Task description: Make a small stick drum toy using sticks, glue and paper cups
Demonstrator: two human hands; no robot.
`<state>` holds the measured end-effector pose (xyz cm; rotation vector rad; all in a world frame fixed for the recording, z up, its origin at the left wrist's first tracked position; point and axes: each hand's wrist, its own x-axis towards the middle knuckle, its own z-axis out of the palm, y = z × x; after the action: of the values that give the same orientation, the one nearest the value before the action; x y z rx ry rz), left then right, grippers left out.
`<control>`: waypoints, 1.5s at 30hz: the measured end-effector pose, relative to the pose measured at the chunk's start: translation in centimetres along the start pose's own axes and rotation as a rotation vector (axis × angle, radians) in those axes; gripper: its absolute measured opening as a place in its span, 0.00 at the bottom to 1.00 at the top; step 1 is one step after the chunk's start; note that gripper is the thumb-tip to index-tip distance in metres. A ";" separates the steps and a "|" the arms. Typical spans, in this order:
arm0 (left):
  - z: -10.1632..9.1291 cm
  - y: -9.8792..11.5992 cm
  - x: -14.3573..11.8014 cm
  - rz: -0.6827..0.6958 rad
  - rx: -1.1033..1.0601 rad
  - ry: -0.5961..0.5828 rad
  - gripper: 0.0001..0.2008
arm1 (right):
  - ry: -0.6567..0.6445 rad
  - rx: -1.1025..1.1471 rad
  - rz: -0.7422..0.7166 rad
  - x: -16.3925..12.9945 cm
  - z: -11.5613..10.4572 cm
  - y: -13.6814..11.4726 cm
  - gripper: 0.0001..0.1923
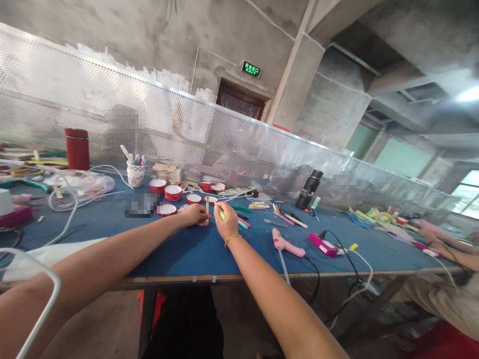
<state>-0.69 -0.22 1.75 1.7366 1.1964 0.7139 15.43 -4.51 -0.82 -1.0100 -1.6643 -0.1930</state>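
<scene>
Above the blue table (179,254), my left hand (195,215) pinches a narrow upright stick (207,202) with coloured bands of red and green on it. My right hand (227,223), close by on the right, is closed around a yellow-green marker (222,214), its tip pointing toward the stick. A small gap separates the hands; whether the marker touches the stick I cannot tell. Behind them lie red-rimmed round pieces with white tops, one of them (193,199) just past my left hand. Several coloured markers (244,224) lie beside my right hand.
A pink glue gun (286,244) and a purple box (322,245) with cables lie at right. A black bottle (309,189), a red canister (77,149) and a pen cup (135,174) stand toward the perforated metal screen (224,144). Another person's arm (445,244) rests at far right.
</scene>
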 end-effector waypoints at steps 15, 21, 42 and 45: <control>-0.2 -0.3 0.2 -0.001 0.008 -0.026 0.16 | 0.012 0.043 0.043 -0.2 0.4 0.1 0.08; -0.1 -0.7 0.5 0.016 -0.009 -0.028 0.13 | -0.011 0.054 -0.007 -0.5 0.5 -0.3 0.04; -0.1 -0.7 0.1 0.029 -0.048 -0.025 0.12 | -0.048 -0.004 0.010 -0.4 0.6 0.0 0.06; -0.2 -0.7 0.2 0.026 -0.052 -0.029 0.14 | -0.010 -0.009 0.050 -0.4 0.6 0.2 0.06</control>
<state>-1.08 0.13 1.19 1.7172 1.1278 0.7269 15.18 -4.23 -1.44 -1.0601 -1.6465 -0.1625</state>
